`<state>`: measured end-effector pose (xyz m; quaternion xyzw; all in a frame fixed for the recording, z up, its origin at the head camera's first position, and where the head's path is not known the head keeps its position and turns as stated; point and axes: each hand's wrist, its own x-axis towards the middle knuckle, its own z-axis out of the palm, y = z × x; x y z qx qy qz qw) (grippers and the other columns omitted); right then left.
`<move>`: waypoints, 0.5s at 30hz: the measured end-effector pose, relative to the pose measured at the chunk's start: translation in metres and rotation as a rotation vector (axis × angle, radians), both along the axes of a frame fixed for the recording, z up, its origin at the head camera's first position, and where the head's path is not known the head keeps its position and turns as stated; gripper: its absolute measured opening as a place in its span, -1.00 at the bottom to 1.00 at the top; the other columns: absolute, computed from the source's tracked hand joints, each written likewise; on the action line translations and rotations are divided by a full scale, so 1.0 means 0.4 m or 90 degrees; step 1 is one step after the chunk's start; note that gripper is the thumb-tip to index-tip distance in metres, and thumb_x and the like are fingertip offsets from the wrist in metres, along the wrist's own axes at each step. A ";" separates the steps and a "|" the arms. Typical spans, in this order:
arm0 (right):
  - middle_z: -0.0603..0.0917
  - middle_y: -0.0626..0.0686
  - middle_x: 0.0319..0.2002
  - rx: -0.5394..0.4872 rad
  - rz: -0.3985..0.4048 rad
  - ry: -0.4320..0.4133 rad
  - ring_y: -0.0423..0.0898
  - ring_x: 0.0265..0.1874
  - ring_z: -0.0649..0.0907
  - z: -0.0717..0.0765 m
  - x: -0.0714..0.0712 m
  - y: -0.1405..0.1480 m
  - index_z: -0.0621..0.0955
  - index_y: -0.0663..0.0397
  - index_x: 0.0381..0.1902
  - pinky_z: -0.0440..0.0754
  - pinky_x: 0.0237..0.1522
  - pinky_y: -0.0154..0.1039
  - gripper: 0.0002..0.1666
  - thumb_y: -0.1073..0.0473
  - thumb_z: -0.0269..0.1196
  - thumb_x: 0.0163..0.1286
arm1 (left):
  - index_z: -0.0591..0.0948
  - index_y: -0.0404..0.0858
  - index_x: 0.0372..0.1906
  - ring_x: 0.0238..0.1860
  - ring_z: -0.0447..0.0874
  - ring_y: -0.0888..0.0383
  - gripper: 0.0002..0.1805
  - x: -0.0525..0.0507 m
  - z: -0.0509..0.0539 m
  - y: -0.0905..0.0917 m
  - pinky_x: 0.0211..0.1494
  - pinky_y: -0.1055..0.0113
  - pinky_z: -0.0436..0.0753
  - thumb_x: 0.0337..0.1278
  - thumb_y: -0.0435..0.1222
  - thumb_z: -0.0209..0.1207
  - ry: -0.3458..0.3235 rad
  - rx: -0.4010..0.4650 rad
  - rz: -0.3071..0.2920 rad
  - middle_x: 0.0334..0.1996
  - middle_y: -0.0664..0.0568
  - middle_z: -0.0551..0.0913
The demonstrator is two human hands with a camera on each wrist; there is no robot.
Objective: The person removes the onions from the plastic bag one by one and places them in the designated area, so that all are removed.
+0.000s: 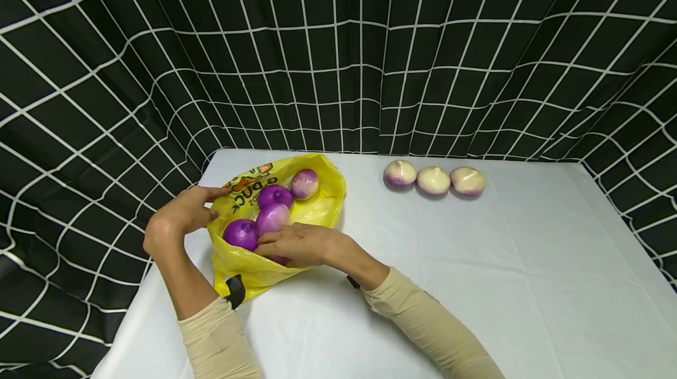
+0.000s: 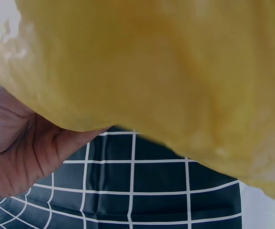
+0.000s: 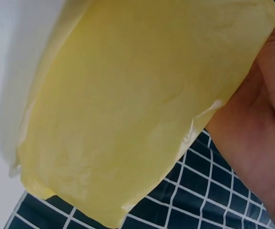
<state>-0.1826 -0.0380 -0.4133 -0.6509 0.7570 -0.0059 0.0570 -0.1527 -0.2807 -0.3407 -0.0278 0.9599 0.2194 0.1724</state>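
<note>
Nearest, beige sleeves (image 1: 219,341) lead to the R hand (image 1: 301,244), reaching into the yellow bag (image 1: 243,264) w/ fingers down by an onion at its near wall (can't tell if gripping), & the L hand (image 1: 182,217), pinching the bag's L rim btwn thumb & fingers. Bag lies on the white bench (image 1: 529,261), mouth open, w/ 5 purplish onions (image 1: 273,217) visible inside, 1 partly hidden under the R hand. Farther back, R of the bag, 3 white-&-purple bulbs (image 1: 433,180) sit in a row before a B&W checked curtain (image 1: 349,85).
</note>
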 end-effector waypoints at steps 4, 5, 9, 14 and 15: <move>0.68 -0.16 0.10 -0.030 0.019 0.016 -0.23 0.04 0.67 -0.007 0.002 -0.001 0.56 -0.14 0.17 0.62 0.11 -0.41 -0.71 0.22 0.17 0.56 | 0.38 -0.27 0.54 0.42 0.39 -0.41 -0.34 -0.001 0.001 0.002 0.42 -0.32 0.52 0.35 -0.49 0.13 -0.003 0.003 0.002 0.39 -0.47 0.49; 0.68 -0.16 0.06 -0.033 0.021 0.017 -0.23 0.00 0.67 -0.008 0.002 -0.001 0.56 -0.12 0.14 0.62 0.08 -0.42 -0.73 0.23 0.17 0.56 | 0.38 -0.27 0.54 0.42 0.40 -0.40 -0.34 -0.001 0.002 0.003 0.42 -0.32 0.53 0.35 -0.49 0.13 -0.003 0.003 0.002 0.39 -0.47 0.49; 0.69 -0.17 -0.02 -0.026 0.011 0.026 -0.22 -0.11 0.68 -0.008 0.006 0.003 0.54 -0.11 0.11 0.62 -0.02 -0.39 -0.77 0.21 0.18 0.56 | 0.37 -0.26 0.55 0.43 0.39 -0.39 -0.33 -0.001 0.002 0.005 0.41 -0.31 0.54 0.36 -0.50 0.12 -0.012 0.006 0.007 0.40 -0.46 0.48; 0.69 -0.20 0.02 -0.028 0.001 0.027 -0.22 -0.10 0.69 0.004 0.004 0.012 0.54 -0.20 0.19 0.62 0.00 -0.37 -0.66 0.11 0.27 0.51 | 0.36 -0.26 0.56 0.43 0.38 -0.40 -0.33 0.001 0.003 0.004 0.42 -0.34 0.52 0.37 -0.48 0.12 -0.016 0.005 0.010 0.40 -0.47 0.48; 0.69 -0.20 0.05 -0.031 0.001 0.018 -0.21 -0.07 0.69 0.009 0.003 0.015 0.55 -0.21 0.22 0.61 0.04 -0.37 -0.61 0.10 0.30 0.48 | 0.37 -0.26 0.56 0.43 0.38 -0.40 -0.33 0.001 0.003 0.003 0.42 -0.34 0.51 0.36 -0.48 0.12 -0.016 0.004 0.009 0.40 -0.47 0.48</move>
